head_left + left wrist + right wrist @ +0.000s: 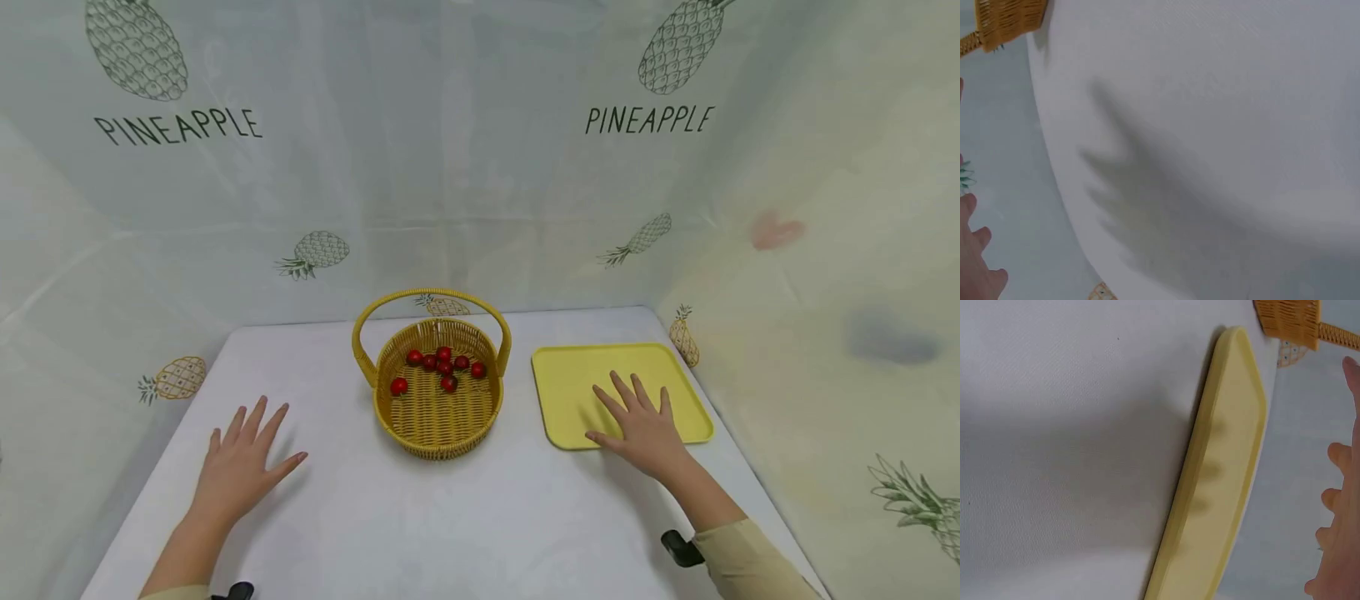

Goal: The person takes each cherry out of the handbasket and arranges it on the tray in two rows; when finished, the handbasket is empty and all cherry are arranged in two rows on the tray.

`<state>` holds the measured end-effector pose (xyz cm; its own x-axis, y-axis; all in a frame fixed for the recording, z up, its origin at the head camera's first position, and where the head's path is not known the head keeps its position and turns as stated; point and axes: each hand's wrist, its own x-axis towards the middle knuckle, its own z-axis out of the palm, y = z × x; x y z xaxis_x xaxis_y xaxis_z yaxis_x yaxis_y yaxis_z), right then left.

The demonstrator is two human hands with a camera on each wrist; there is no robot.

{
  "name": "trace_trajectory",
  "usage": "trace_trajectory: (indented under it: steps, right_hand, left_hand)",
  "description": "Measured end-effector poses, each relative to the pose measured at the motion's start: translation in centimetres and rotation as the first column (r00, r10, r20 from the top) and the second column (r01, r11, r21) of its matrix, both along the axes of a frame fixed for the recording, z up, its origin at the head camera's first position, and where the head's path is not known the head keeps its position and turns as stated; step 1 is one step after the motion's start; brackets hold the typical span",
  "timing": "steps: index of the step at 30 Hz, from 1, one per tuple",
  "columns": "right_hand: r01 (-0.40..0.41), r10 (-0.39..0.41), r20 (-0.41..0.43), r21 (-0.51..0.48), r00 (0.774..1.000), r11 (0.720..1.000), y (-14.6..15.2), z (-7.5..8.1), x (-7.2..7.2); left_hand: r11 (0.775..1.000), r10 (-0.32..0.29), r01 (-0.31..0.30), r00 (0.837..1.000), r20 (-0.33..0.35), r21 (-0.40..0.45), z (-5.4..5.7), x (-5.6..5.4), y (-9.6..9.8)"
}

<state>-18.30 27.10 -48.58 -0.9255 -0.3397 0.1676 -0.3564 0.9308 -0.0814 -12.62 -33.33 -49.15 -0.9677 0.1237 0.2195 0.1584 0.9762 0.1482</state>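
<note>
My left hand (237, 475) hovers over the white table left of the basket, fingers spread and holding nothing. Its shadow falls on the cloth in the left wrist view. Over the near part of a yellow tray (577, 392) my right hand (641, 429) is held with fingers apart, also holding nothing. The right wrist view shows this hand above the tray, with finger shadows on the tray's surface. Between the hands stands a round yellow woven basket (438, 448) with a tall arched handle. Several small red cherry tomatoes (444, 367) lie inside it, mostly toward the back.
The white tabletop (420, 525) reaches back to a hanging sheet (465, 167) printed with pineapples. More of this sheeting encloses the left and right sides. A dark strap piece (681, 548) sits at my right wrist, by the beige sleeve (750, 558).
</note>
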Motion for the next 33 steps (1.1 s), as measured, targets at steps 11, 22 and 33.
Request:
trace_trajectory:
  steps: [11,22,33]
  right_hand:
    - [-0.039,0.050,0.074,-0.147,0.996,0.988,-1.5,1.3,0.5]
    - [-0.143,0.163,0.043,-0.308,0.986,0.941,-4.9,2.4,-0.1]
    - [-0.205,0.279,0.096,-0.466,0.955,0.861,-9.3,3.7,-0.8]
  left_hand:
    - [0.995,-0.009,0.011,1.000,-0.020,0.101,1.1,-0.4,2.7]
    - [0.934,-0.025,0.008,0.999,0.044,0.358,0.8,-1.5,5.9]
    - [0.821,-0.042,-0.053,0.987,0.153,0.568,0.0,-2.6,8.2]
